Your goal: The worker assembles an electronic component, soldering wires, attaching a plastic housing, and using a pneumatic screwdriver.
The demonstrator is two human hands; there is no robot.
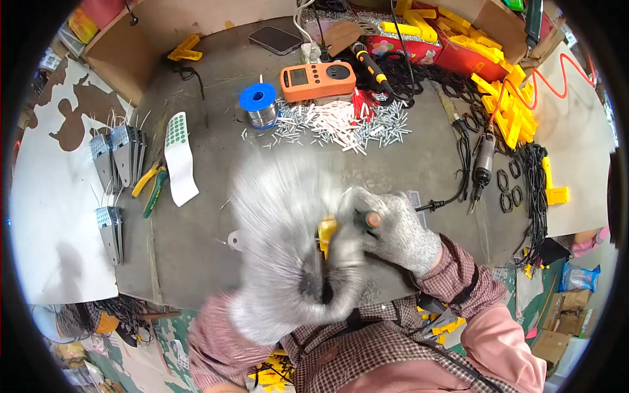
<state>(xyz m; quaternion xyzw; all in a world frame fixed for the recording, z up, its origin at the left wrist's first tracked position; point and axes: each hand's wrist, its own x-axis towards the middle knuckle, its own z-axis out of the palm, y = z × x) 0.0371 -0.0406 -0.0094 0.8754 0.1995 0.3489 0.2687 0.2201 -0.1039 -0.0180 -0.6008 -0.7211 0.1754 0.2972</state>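
Note:
My left hand (285,242), in a grey knit glove, is smeared by fast motion over the near middle of the table. Its fingers cannot be made out. My right hand (396,229), gloved alike, is closed around a screwdriver (371,219) whose dark handle shows an orange end facing up. Between the hands a yellow plastic part (325,232) shows, largely covered by the blur; which hand touches it is unclear. A grey metal tab with a hole (234,240) pokes out left of my left hand.
An orange meter (318,81), solder spool (258,105) and loose screws (386,124) lie beyond. Pliers (154,187), a sticker sheet (180,157) and grey parts (128,154) sit left. An electric screwdriver (483,164), black rings (511,190) and yellow parts (511,111) are right.

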